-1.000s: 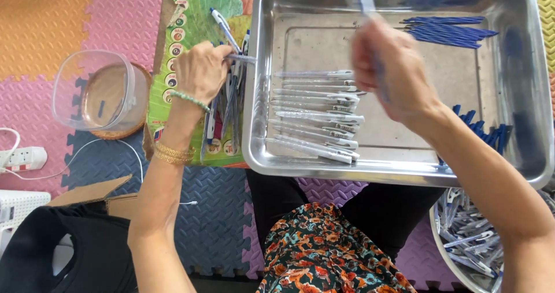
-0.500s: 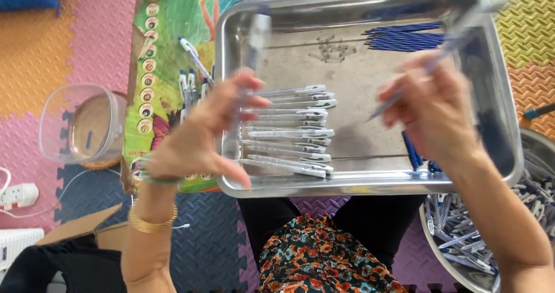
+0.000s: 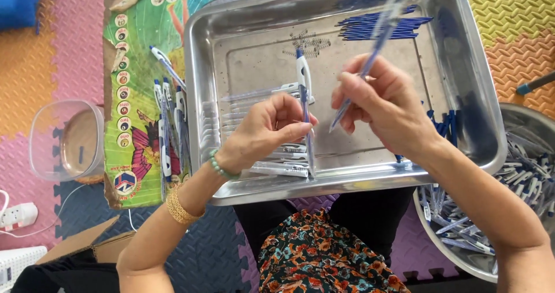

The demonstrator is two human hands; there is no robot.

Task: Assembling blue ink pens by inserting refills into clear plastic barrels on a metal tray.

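Pen barrel [image 3: 304, 105] sits upright-ish in the left hand [image 3: 269, 132], fingers pinched shut on it, open end toward the other hand, probably so a part can go in. Right hand [image 3: 384, 105] is clamped on a thin blue refill [image 3: 370, 56], tip angled down at the barrel. Both hover over the steel tray [image 3: 462, 56]. Under the left hand: row of pens [image 3: 277, 164]. Beyond the right hand: blue refill pile [image 3: 381, 27]. Right of it: bowl of pen parts [image 3: 520, 171].
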